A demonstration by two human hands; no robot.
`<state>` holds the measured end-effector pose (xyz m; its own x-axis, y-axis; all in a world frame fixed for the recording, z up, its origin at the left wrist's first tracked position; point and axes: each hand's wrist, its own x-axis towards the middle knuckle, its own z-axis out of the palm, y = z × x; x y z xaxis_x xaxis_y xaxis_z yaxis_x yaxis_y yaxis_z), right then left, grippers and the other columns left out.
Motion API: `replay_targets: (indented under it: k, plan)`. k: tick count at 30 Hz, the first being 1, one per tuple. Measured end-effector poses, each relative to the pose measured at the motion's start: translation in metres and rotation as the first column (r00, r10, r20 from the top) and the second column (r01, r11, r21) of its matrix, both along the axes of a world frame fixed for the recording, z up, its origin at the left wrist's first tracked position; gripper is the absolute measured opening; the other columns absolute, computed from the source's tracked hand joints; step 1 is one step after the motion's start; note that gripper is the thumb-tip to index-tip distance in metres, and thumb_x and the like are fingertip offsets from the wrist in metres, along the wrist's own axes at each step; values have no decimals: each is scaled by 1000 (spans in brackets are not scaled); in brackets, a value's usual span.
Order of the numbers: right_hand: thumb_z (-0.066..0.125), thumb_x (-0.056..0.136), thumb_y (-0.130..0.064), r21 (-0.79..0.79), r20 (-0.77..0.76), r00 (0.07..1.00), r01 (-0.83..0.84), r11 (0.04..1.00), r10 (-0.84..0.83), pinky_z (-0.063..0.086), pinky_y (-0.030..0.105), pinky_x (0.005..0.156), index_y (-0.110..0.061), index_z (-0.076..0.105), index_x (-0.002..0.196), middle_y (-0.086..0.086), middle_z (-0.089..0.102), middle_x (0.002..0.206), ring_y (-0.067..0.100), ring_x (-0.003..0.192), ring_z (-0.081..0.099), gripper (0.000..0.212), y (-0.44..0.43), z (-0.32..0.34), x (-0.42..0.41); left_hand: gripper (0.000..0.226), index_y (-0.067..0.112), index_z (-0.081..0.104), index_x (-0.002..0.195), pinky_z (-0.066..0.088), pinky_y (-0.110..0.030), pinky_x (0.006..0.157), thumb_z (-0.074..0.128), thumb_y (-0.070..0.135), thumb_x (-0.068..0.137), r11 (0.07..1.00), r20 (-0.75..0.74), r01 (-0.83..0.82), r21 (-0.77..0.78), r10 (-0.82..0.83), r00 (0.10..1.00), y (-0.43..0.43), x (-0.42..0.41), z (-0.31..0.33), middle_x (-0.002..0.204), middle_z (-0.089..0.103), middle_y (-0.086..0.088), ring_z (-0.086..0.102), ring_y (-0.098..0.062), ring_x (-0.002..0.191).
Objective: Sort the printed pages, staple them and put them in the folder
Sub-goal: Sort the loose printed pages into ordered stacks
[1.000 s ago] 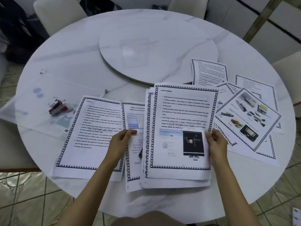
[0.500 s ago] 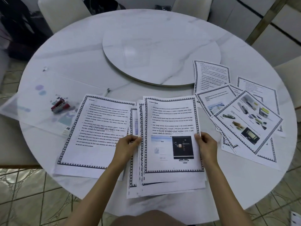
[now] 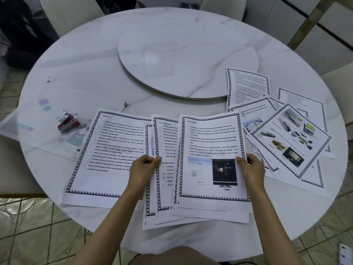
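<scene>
- Left hand (image 3: 144,167): fingers curled with the thumb on top, pinching the left edges of a sheaf (image 3: 166,188) of printed pages. The sheets are fanned out stepwise on this side, in my judgement so that each page's margin can be read and its order checked.
- Right hand (image 3: 252,165): thumb over and fingers under, pinching the right edge of the same sheaf at its top page (image 3: 210,150), which bears a monitor picture. The two-sided grip probably keeps the fan from sliding apart.
- Sheaf position: at the near edge of the table (image 3: 114,64), with its lower edge overhanging toward the person.
- Single text page (image 3: 108,150): flat on the table just left of the sheaf, partly under the left hand. It is likely set apart as sorted.
- Loose pages (image 3: 290,138): an overlapping heap at the right, askew and apparently unsorted.
- Stapler (image 3: 67,124): red, resting on the translucent folder (image 3: 28,115) at the left, well apart from both hands. The folder overhangs the table's edge. Neither is in use.
- Assessment: sorting is in hand; stapling and filing are not yet begun.
</scene>
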<state>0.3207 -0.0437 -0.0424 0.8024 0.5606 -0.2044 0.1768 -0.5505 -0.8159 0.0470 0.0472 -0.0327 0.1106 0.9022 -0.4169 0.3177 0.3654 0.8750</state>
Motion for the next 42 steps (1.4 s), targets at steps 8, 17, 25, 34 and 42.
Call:
replay_targets:
  k: [8, 17, 25, 34, 42]
  plan:
    - [59, 88, -10, -16, 187, 969, 169, 985, -163, 41, 33, 91, -2, 55, 121, 19, 55, 120, 33, 104, 57, 34, -25, 0, 27, 13, 17, 53, 98, 37, -27, 86, 60, 22, 88, 984, -97, -21, 177, 38, 995, 10, -8, 21, 102, 55, 4, 50, -14, 101]
    - [53, 90, -3, 4, 356, 922, -164, 986, 152, 31, 38, 103, -8, 57, 121, 14, 48, 123, 27, 119, 42, 31, -17, -11, -24, 53, 31, 37, 136, 46, -16, 75, 57, 15, 90, 919, 13, -84, 386, 85, 996, 19, -24, 87, 120, 50, 15, 55, -6, 100]
    - [59, 87, -5, -145, 306, 907, -257, 955, 291, 35, 37, 102, -4, 63, 113, 18, 51, 121, 33, 115, 48, 27, -15, -21, -25, 44, 20, 40, 136, 56, -26, 77, 50, 13, 94, 910, 266, -222, 349, 131, 955, 24, -45, 117, 112, 66, 2, 66, -12, 95]
    - [45, 95, -34, 155, -307, 861, -376, 913, 407, 47, 34, 91, -24, 57, 118, 0, 61, 119, 14, 106, 58, 28, 9, 21, -74, 18, 23, 63, 99, 59, -29, 71, 48, 15, 93, 967, 429, -171, 188, 75, 900, 20, -42, 107, 88, 74, 5, 70, -13, 81]
    - [41, 98, -31, 350, -586, 595, -427, 834, 550, 50, 27, 81, -13, 60, 116, 5, 68, 110, 19, 92, 66, 32, 32, 44, -102, 25, 18, 64, 102, 58, -28, 68, 55, 27, 81, 989, 532, -111, 100, 41, 846, 24, -32, 103, 92, 74, -1, 71, -17, 83]
